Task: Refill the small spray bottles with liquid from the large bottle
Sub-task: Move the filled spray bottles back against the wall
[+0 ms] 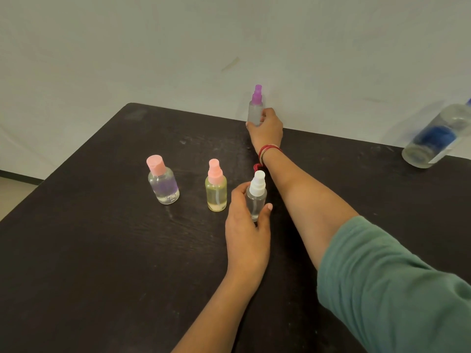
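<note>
My left hand [246,220] grips a small clear spray bottle with a white nozzle [256,196], upright near the middle of the dark table [102,250]. My right hand [266,129] reaches to the table's far edge and holds a frosted spray bottle with a purple nozzle [255,108], also upright. To the left stand a yellowish spray bottle with a pink nozzle [216,187] and a rounder clear bottle with a pink cap [163,182]. The large clear bottle with a blue label [438,136] stands at the far right edge of the table.
A pale wall [178,47] runs right behind the table's far edge. The table's left corner drops off to the floor [15,189]. Red bangles sit on my right wrist [269,150].
</note>
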`<action>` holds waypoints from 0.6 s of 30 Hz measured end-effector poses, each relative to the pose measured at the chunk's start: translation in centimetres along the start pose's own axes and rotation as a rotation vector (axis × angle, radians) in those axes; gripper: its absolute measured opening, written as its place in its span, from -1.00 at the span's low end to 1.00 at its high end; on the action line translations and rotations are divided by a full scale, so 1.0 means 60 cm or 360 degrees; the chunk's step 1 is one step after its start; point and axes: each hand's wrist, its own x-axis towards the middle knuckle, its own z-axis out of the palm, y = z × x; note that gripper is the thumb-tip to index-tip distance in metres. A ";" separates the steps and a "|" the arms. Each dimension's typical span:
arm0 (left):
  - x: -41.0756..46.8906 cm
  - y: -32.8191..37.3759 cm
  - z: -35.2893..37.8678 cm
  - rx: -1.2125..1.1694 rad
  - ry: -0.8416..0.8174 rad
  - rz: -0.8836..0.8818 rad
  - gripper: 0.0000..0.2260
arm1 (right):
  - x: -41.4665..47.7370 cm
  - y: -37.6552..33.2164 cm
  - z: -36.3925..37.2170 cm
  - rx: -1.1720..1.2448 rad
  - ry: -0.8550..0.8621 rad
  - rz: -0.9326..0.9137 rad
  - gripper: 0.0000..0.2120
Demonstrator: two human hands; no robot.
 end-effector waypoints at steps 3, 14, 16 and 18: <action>0.000 0.000 0.000 -0.0008 -0.0005 0.0003 -0.60 | 0.004 0.002 0.003 -0.0013 0.0010 0.0032 -0.61; 0.002 -0.006 0.003 0.0037 0.0010 0.0027 -0.61 | -0.134 0.005 -0.123 0.0878 -0.0307 0.0469 -0.63; 0.001 -0.005 0.003 0.0036 0.0021 0.0033 -0.62 | -0.204 0.006 -0.172 0.0988 -0.0552 0.0429 -0.69; 0.002 -0.002 0.001 0.0025 0.0018 0.0032 -0.63 | -0.266 0.000 -0.211 0.1107 -0.0768 0.0335 -0.62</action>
